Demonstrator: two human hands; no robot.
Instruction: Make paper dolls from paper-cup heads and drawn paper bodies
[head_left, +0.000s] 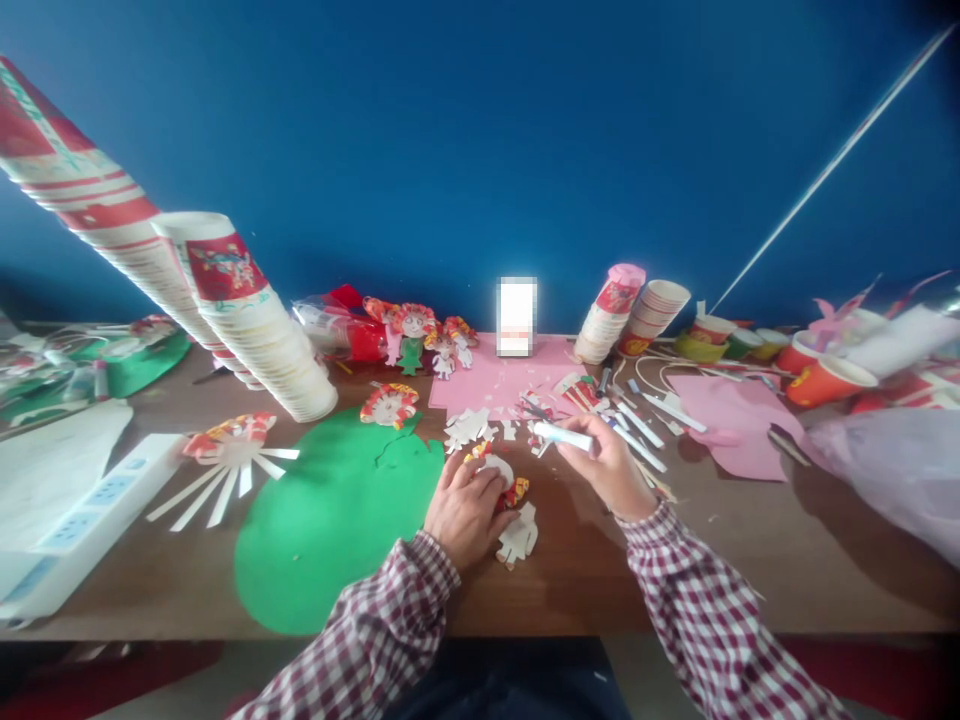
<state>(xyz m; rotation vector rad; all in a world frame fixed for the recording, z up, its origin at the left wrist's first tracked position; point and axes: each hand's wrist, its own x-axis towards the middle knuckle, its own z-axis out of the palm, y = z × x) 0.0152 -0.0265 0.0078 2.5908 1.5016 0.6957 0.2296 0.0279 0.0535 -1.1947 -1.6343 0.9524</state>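
Observation:
My left hand (466, 505) lies on the brown table (750, 560), fingers curled down on a small paper doll cutout (512, 515) with a red and yellow head and a white body. My right hand (611, 462) hovers a little to the right, fingers wrapped round a white glue stick (564, 435) that points left. A green paper sheet (330, 520) lies just left of my left hand. White paper scraps (469, 428) lie just beyond the doll.
Tall leaning stacks of paper cups (247, 320) stand at the left; shorter stacks (626, 315) at the back right. A pink sheet (499, 385), finished dolls (412, 335), coloured cups (825, 380), a power strip (82, 515) and a plastic bag (892, 470) lie around.

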